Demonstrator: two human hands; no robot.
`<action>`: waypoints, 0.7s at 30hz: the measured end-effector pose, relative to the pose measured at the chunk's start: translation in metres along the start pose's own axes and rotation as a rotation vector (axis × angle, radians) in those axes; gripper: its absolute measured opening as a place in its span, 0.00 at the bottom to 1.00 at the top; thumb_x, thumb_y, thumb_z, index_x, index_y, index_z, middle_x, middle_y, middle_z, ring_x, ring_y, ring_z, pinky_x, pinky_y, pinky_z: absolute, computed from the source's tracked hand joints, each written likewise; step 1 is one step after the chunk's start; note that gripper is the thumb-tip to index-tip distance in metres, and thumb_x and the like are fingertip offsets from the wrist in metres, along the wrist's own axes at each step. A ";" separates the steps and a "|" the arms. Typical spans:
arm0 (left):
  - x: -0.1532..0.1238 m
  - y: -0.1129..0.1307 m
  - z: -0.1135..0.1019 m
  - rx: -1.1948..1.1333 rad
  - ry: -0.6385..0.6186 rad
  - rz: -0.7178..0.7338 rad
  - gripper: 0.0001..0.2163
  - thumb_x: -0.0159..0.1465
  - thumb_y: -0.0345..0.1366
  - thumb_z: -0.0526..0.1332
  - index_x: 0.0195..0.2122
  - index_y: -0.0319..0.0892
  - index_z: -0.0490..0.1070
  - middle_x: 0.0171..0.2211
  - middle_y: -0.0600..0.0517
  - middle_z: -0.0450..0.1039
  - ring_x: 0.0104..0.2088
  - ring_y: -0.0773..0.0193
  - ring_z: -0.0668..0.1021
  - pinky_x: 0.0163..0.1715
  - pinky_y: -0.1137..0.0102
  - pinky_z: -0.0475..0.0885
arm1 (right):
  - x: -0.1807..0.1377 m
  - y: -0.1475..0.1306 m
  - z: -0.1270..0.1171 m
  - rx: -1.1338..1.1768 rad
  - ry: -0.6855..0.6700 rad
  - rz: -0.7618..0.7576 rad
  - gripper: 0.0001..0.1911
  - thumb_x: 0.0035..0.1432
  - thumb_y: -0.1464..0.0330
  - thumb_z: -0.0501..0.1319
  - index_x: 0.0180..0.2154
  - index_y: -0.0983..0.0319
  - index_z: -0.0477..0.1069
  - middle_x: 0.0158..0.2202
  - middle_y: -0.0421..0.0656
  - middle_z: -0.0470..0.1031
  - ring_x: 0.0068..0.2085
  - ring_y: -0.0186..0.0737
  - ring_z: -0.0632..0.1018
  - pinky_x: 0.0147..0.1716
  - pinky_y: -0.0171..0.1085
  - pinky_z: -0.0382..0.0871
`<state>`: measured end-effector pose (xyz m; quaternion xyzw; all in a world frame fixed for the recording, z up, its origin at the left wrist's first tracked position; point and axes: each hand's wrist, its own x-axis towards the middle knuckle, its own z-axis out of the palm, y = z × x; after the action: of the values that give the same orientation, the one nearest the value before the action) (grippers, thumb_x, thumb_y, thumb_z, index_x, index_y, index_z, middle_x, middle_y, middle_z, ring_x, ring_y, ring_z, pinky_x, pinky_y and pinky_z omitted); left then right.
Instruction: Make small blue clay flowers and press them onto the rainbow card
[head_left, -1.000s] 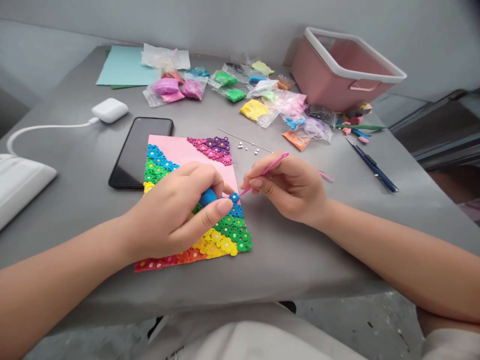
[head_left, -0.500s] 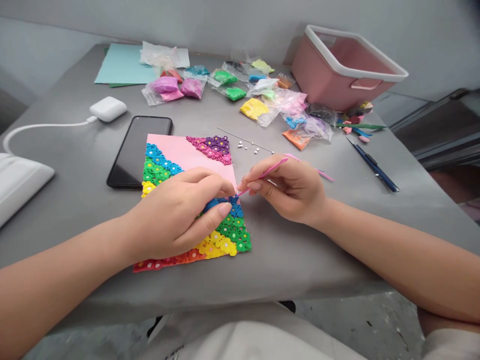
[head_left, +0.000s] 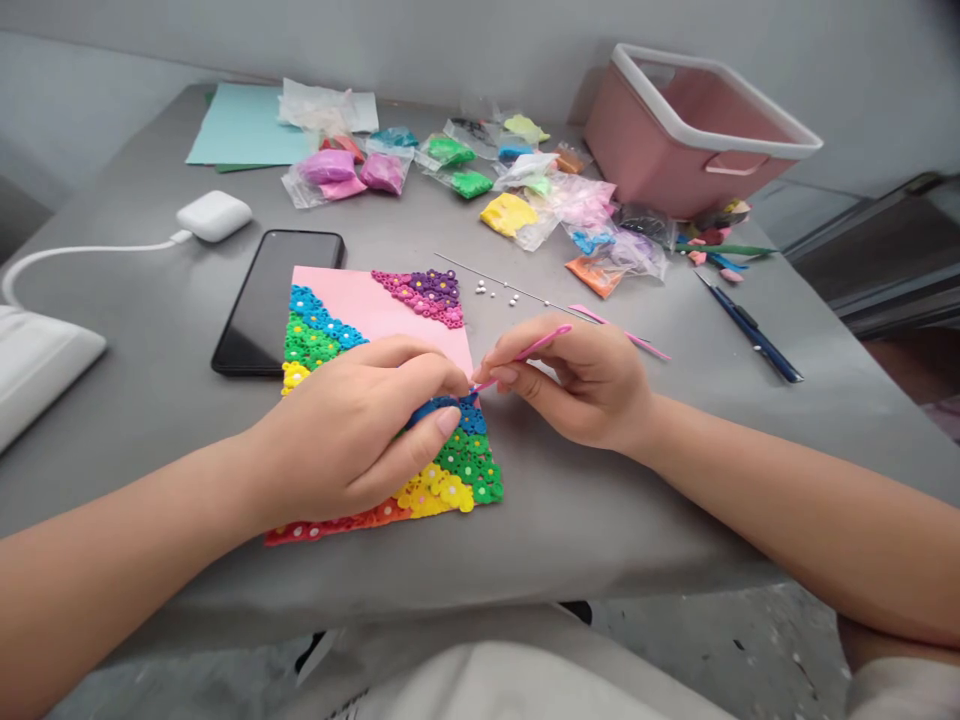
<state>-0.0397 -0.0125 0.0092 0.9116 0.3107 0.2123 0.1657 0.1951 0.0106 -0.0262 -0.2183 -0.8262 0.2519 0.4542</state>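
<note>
A pink card (head_left: 405,325) lies on the grey table, covered in bands of small clay flowers in red, orange, yellow, green, blue and purple. My left hand (head_left: 356,425) rests over its middle, fingers bent, with blue clay (head_left: 431,408) showing between thumb and index finger; the other fingertips are hidden. At the card's right edge, my right hand (head_left: 577,380) pinches a thin pink modelling tool (head_left: 544,343). The tool's tip meets a bit of blue clay beside my left index fingertip.
Behind the card lie a thin metal rod (head_left: 487,277), tiny white balls (head_left: 481,287) and another pink tool (head_left: 649,347). A black phone (head_left: 259,300), bagged clay (head_left: 508,214), a pink bin (head_left: 660,140), a craft knife (head_left: 750,328) and a white case (head_left: 214,216) surround it.
The pink tool in my right hand has tilted slightly, its rear end dropping a little. My left hand stays nearly in place on the card.
</note>
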 end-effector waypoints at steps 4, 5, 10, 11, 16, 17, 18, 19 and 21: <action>0.000 0.000 0.000 -0.003 -0.029 -0.002 0.16 0.74 0.35 0.47 0.48 0.37 0.73 0.47 0.46 0.80 0.52 0.56 0.79 0.51 0.63 0.72 | 0.000 -0.002 0.001 -0.037 -0.001 -0.034 0.05 0.65 0.76 0.61 0.39 0.62 0.72 0.34 0.43 0.80 0.33 0.33 0.82 0.33 0.32 0.78; -0.001 0.000 0.001 -0.005 -0.031 -0.003 0.16 0.74 0.35 0.47 0.48 0.37 0.73 0.47 0.46 0.80 0.52 0.56 0.79 0.51 0.62 0.72 | 0.000 -0.003 0.001 -0.042 0.011 -0.035 0.05 0.64 0.77 0.61 0.40 0.62 0.72 0.34 0.43 0.80 0.33 0.33 0.82 0.33 0.32 0.79; -0.001 -0.001 0.001 -0.011 -0.015 0.010 0.17 0.74 0.36 0.46 0.48 0.37 0.74 0.46 0.46 0.80 0.52 0.56 0.79 0.50 0.63 0.72 | -0.002 -0.007 0.003 0.001 0.163 0.011 0.11 0.63 0.78 0.60 0.45 0.58 0.71 0.36 0.41 0.79 0.34 0.34 0.82 0.31 0.33 0.80; -0.001 -0.001 0.001 -0.009 -0.012 0.014 0.17 0.74 0.35 0.46 0.48 0.37 0.74 0.46 0.45 0.80 0.52 0.56 0.79 0.50 0.63 0.72 | -0.002 -0.008 0.003 0.005 0.173 0.015 0.11 0.63 0.78 0.61 0.45 0.58 0.71 0.36 0.41 0.79 0.34 0.34 0.82 0.31 0.33 0.80; -0.002 -0.001 0.002 -0.004 0.074 0.015 0.16 0.73 0.36 0.47 0.47 0.38 0.74 0.45 0.46 0.81 0.49 0.56 0.81 0.48 0.63 0.73 | -0.001 -0.009 0.005 -0.026 0.121 -0.025 0.09 0.62 0.78 0.62 0.42 0.60 0.72 0.34 0.41 0.79 0.31 0.32 0.81 0.30 0.30 0.79; -0.002 -0.002 0.002 -0.004 0.085 0.017 0.16 0.73 0.36 0.48 0.47 0.39 0.74 0.44 0.46 0.81 0.49 0.56 0.81 0.48 0.63 0.74 | -0.001 -0.009 0.005 -0.041 0.103 -0.039 0.08 0.62 0.78 0.62 0.42 0.61 0.72 0.34 0.41 0.80 0.31 0.31 0.81 0.31 0.30 0.79; -0.002 -0.002 0.003 -0.003 0.088 0.019 0.16 0.73 0.36 0.48 0.46 0.39 0.74 0.44 0.46 0.82 0.48 0.56 0.81 0.48 0.63 0.74 | -0.001 -0.009 0.005 -0.056 0.086 -0.054 0.07 0.62 0.78 0.62 0.41 0.61 0.73 0.33 0.41 0.80 0.31 0.31 0.81 0.31 0.30 0.78; -0.002 -0.002 0.003 -0.003 0.086 0.022 0.16 0.73 0.36 0.48 0.46 0.39 0.74 0.43 0.47 0.82 0.48 0.57 0.81 0.47 0.63 0.74 | -0.001 -0.009 0.005 -0.071 0.071 -0.068 0.07 0.62 0.77 0.63 0.40 0.61 0.73 0.33 0.41 0.80 0.31 0.32 0.81 0.31 0.30 0.78; -0.002 -0.003 0.003 -0.001 0.077 0.026 0.16 0.73 0.36 0.48 0.45 0.39 0.75 0.43 0.47 0.81 0.47 0.57 0.81 0.47 0.63 0.74 | -0.001 -0.008 0.004 -0.087 0.051 -0.088 0.06 0.62 0.77 0.63 0.39 0.61 0.73 0.33 0.41 0.80 0.31 0.32 0.81 0.32 0.31 0.78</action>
<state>-0.0411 -0.0121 0.0047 0.9066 0.3048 0.2493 0.1515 0.1910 0.0028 -0.0239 -0.2077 -0.8334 0.1901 0.4756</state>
